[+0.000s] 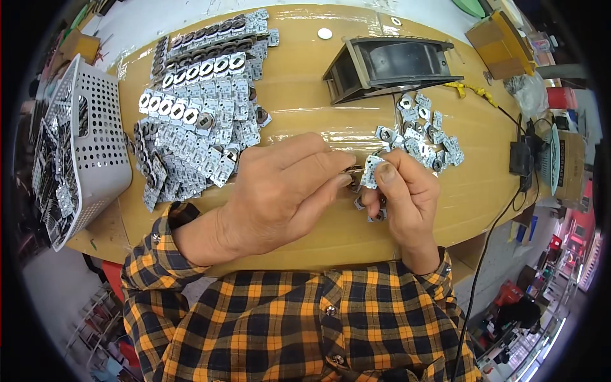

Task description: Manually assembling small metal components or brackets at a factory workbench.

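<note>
My right hand [410, 197] pinches a small light-grey circuit board [372, 173] between thumb and fingers, just above the table. Close beside it on the left, my left hand [273, 191] is closed, its fingertips pressed together around a small dark piece [354, 170] that almost touches the board. The fingers hide most of that piece, so its kind cannot be told. Under my right fingers another bit of circuit board [377, 216] shows in part. A loose pile of separate small boards [420, 137] lies beyond my right hand.
Strips of joined circuit boards [203, 137] are heaped at the left of the brown table [293, 76]. A grey perforated basket [105, 140] holds dark strips at far left. A black box fan [398, 63] stands at the back. A black cable [487, 248] runs down the right side.
</note>
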Tool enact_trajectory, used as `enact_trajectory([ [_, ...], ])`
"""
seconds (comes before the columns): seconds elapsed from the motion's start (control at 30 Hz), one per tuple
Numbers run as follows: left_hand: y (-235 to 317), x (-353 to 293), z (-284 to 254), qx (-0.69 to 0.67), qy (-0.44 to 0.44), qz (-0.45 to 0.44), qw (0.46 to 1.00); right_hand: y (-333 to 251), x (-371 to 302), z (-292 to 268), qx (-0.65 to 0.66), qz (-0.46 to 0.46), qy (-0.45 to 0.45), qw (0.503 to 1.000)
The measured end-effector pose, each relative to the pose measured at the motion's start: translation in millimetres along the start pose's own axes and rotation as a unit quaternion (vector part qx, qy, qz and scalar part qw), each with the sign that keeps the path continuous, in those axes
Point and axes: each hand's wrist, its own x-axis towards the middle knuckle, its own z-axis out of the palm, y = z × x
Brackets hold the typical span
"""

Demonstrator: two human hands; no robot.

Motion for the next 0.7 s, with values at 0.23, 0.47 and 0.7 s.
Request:
enact_trajectory([
  [0.23, 0, 0, 4, 0.003, 0.015, -0.004, 1.000, 2, 0, -1, 0.050, 0.029, 0.010, 0.998],
  [0.47, -2, 2, 6, 0.009, -0.001, 0.030, 1.000, 0, -2, -1, 0.015, 0.034, 0.041, 0.998],
  [0.7, 1, 4, 5, -0.140, -0.049, -0.092, 0.985, 0, 1, -15, -0.362, -0.188, 0.119, 0.905],
])
